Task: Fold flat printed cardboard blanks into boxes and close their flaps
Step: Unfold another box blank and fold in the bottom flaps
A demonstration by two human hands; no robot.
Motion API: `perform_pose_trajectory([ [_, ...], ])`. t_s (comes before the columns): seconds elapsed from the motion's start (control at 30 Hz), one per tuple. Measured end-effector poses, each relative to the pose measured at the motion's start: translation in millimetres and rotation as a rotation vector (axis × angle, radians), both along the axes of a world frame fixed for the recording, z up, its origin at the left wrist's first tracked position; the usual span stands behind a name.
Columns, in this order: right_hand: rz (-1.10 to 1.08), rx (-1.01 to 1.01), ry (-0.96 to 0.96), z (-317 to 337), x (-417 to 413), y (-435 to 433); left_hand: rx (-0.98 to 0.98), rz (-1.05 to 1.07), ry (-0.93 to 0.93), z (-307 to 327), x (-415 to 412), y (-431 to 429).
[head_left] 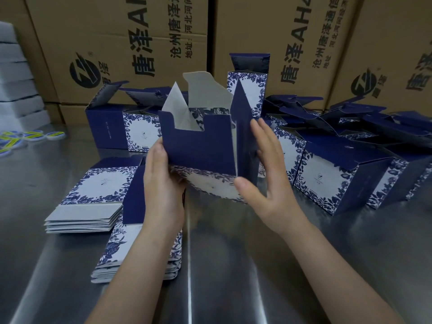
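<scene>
Navy cardboard, the half-formed box [201, 146] stands upright at centre frame above the steel surface [233, 253], its top open upward. Our left grip [163, 183] clasps its lower left corner; our right grip [264, 169], fingers straight and spread, presses flat on the right panel, nearest the tall loose flap [242, 118].
</scene>
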State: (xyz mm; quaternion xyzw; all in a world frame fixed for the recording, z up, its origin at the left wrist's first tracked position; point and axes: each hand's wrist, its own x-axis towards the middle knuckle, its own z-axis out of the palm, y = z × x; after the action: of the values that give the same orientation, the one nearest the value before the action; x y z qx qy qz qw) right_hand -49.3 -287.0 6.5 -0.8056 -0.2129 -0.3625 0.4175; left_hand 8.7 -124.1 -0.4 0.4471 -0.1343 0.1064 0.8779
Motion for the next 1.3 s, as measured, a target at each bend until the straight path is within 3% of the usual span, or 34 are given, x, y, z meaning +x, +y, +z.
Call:
perform_pose_trajectory([
  [0.3, 0.032, 0.039, -0.06, -6, 7, 0, 0.134, 0.136, -0.119, -1, -6, -3],
  [0.6, 0.005, 0.158, -0.093, -1, 7, 0, 0.199, 0.114, -0.085, 1, -12, -6],
  [1.3, -0.278, 0.41, -0.209, -3, 7, 2, 0.421, 0.343, -0.232, -5, -31, -26],
])
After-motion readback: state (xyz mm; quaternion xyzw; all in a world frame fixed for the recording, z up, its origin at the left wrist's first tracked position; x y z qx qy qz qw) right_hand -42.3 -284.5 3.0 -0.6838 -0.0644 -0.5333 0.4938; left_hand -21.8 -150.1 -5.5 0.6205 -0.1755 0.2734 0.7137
